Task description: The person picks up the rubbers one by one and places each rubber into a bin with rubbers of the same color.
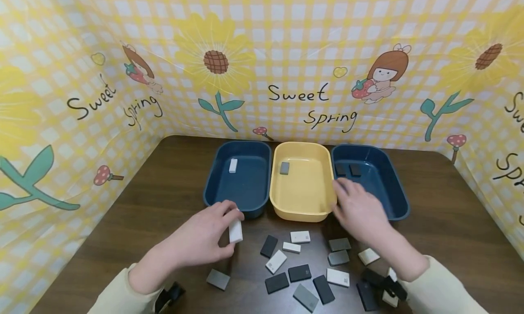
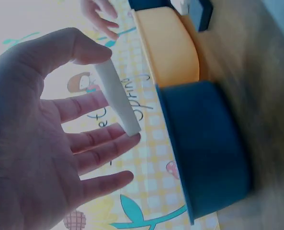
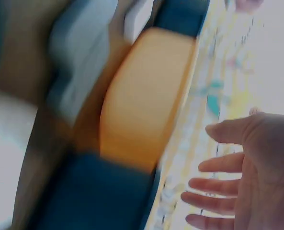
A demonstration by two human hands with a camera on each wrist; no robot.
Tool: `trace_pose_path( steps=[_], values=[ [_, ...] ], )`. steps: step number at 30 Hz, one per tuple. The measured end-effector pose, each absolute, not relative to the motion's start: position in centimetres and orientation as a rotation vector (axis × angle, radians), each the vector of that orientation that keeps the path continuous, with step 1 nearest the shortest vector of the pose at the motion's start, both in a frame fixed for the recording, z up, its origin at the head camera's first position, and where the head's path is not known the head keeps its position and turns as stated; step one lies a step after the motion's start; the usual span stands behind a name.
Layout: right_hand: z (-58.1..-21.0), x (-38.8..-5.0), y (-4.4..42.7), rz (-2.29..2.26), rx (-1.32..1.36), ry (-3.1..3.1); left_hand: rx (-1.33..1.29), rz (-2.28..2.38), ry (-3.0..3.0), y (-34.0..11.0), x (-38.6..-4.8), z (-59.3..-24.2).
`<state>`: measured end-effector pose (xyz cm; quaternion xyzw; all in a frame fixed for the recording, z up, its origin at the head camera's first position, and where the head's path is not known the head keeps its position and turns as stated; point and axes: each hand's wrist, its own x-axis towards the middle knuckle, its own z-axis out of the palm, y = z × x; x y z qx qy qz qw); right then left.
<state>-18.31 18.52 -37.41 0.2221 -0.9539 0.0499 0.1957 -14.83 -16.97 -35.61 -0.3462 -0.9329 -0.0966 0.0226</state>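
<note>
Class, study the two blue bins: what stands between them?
The yellow bin stands between the left blue bin and the right blue bin; the head view shows this.

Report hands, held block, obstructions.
Left hand pinches white block near left blue bin. Right hand empty, by right blue bin. No obstruction seen between block and left bin.

Right hand is kinda smeared in the head view and hides a bit of the right blue bin. Print on the white blocks? Too tiny to read. Grey blocks are total mush on the right wrist cam, and both sleeves get chopped by the head view's bottom edge.
</note>
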Motion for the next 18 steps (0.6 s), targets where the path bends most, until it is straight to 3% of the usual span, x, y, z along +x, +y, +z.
trace_pose_path(
  steps=[9, 18],
  values=[
    [-38.7, -17.7, 12.2, 0.136, 0.985, -2.711, -1.043, -0.315, -2.83, -17.6, -18.0, -34.4],
    [-39.2, -17.6, 8.6, 0.076, 1.11, -2.802, -0.99, -0.206, -2.971, -17.2, -23.3, -33.3]
  ],
)
